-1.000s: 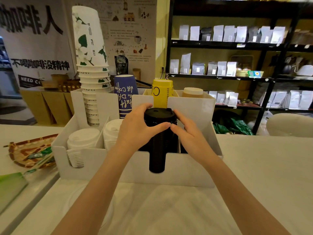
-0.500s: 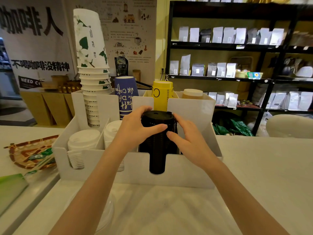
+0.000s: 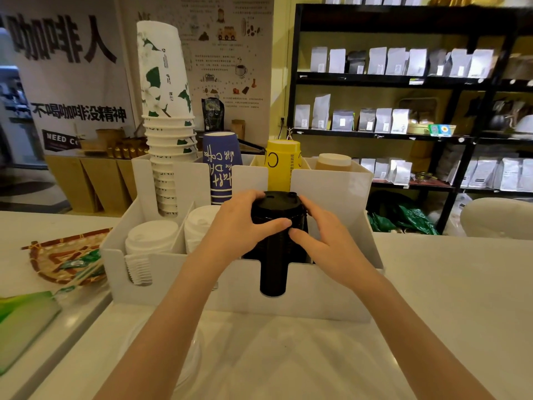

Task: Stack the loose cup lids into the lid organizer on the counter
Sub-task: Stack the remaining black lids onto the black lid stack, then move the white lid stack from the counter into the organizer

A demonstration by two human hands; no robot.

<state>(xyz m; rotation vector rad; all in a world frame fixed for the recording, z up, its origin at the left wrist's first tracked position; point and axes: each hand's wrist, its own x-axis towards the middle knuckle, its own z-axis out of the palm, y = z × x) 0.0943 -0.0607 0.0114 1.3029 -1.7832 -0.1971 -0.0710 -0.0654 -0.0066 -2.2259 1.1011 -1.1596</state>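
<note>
Black cup lids [image 3: 274,223], stacked in a column, are seen at the centre of the frame inside the right front compartment of the white lid organizer [image 3: 317,295], their lower part showing through the slot cut in its front wall. The stack's top rises above that wall and is flanked by the taller dividers behind it. The left hand [image 3: 242,226] is wrapped around the stack's left side, its thumb laid across the front; the right hand [image 3: 326,238] is set against the right side with fingers fairly spread, its thumb tip nearly meeting the left thumb. Whether the right hand grips or only steadies cannot be told.

To the left, two compartments are filled with white lids [image 3: 151,236], just beside the black stack. Behind, cup stacks are held upside down: a tall white and green stack [image 3: 167,116] at upper left, a blue cup [image 3: 221,166] and a yellow cup [image 3: 282,166].

The organizer stands on the pale bench [image 3: 447,298], where bare surface is left at the right and along the bottom of the frame. At the left edge a woven tray [image 3: 49,255] lies close to the organizer's corner. Dark shelving [image 3: 403,79] fills the upper right.
</note>
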